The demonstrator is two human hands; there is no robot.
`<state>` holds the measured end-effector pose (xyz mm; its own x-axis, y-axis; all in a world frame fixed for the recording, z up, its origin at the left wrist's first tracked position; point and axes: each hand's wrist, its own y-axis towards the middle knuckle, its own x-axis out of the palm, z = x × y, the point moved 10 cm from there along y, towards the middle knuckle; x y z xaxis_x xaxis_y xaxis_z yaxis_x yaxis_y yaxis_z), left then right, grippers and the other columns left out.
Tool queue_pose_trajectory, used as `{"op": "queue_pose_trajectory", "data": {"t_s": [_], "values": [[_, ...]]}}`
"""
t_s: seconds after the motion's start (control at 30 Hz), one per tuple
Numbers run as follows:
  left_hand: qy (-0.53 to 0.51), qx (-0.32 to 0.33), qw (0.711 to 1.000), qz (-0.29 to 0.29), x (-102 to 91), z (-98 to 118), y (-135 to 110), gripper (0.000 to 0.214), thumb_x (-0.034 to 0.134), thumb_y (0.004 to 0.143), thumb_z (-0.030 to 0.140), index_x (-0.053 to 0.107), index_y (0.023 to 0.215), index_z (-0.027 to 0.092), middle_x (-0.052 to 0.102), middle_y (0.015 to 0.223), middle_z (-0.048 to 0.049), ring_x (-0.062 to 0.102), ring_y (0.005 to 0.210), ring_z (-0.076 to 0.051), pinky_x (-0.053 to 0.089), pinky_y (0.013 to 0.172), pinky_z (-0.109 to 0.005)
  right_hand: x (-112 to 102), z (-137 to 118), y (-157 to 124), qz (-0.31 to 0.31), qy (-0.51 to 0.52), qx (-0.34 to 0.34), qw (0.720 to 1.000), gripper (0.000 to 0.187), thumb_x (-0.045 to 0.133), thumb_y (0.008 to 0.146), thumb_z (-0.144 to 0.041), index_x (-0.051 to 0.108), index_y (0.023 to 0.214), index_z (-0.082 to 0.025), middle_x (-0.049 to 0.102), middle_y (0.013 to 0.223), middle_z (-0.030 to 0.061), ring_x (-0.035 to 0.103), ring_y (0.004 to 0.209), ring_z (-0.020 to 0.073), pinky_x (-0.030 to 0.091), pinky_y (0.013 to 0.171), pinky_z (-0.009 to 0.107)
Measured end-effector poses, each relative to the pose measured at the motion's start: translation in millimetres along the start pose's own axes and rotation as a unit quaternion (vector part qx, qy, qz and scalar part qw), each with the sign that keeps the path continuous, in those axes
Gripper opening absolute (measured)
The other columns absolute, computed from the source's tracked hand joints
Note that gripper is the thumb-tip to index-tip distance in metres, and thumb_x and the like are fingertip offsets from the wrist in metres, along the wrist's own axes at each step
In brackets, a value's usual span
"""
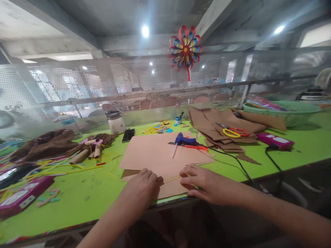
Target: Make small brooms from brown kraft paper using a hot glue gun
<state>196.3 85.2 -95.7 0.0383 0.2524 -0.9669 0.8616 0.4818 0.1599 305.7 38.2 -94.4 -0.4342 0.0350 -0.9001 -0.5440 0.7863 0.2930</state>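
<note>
A large sheet of light brown paper lies on the green table by its front edge. A thin yellow string runs across its near part, between my two hands. My left hand, with a ring on one finger, is closed at the string's left end, beside a small dark bit partly hidden by the fingers. At the other end, my right hand has curved fingers on the string, its thumb low near the table edge. A blue glue gun rests on the sheet, over an orange-handled cutter.
Brown paper pieces lie at back right under yellow-handled scissors. Further right are a purple box with a cable and a green basket. A phone, paper rolls and another purple box lie left.
</note>
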Motion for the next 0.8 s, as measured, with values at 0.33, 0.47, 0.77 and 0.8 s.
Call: {"op": "queue_pose_trajectory", "data": {"t_s": [0.33,0.47,0.77,0.8], "values": [[-0.111,-0.077,0.989,-0.055,-1.8,-40,27,0.028,0.039,0.094,0.030,0.063,0.087,0.017,0.065,0.084,-0.0076,0.060,0.076,-0.021,0.040,0.066,-0.030,-20,10,11,0.043,-0.004,-0.004,0.999,0.013,0.060,0.086,-0.028,0.069,0.089,-0.018,0.067,0.103,0.0087,0.058,0.100,0.0196,0.044,0.089,0.031],[-0.130,-0.048,0.990,-0.009,2.4,-39,28,0.036,0.034,0.096,0.034,0.062,0.081,0.016,0.062,0.083,-0.0077,0.057,0.076,-0.019,0.040,0.067,-0.029,-52,48,46,0.113,-0.068,0.086,0.988,0.019,0.056,0.087,-0.026,0.070,0.093,-0.017,0.070,0.101,0.0088,0.060,0.097,0.0197,0.043,0.089,0.030],[-0.194,-0.001,0.981,-0.004,7.9,-38,38,0.041,0.033,0.097,0.039,0.067,0.089,0.017,0.064,0.084,-0.0068,0.058,0.077,-0.018,0.041,0.068,-0.027,-48,168,87,0.055,-0.169,0.358,0.917,0.021,0.060,0.073,-0.016,0.071,0.090,-0.011,0.071,0.094,0.0160,0.063,0.081,0.0234,0.042,0.064,0.027],[-0.206,-0.003,0.978,0.002,8.1,-40,37,0.040,0.034,0.097,0.038,0.068,0.091,0.018,0.064,0.084,-0.0065,0.058,0.079,-0.017,0.041,0.069,-0.027,-45,172,86,0.054,-0.168,0.362,0.915,0.023,0.060,0.073,-0.017,0.071,0.093,-0.012,0.071,0.098,0.0152,0.063,0.082,0.0231,0.041,0.063,0.026]]}}
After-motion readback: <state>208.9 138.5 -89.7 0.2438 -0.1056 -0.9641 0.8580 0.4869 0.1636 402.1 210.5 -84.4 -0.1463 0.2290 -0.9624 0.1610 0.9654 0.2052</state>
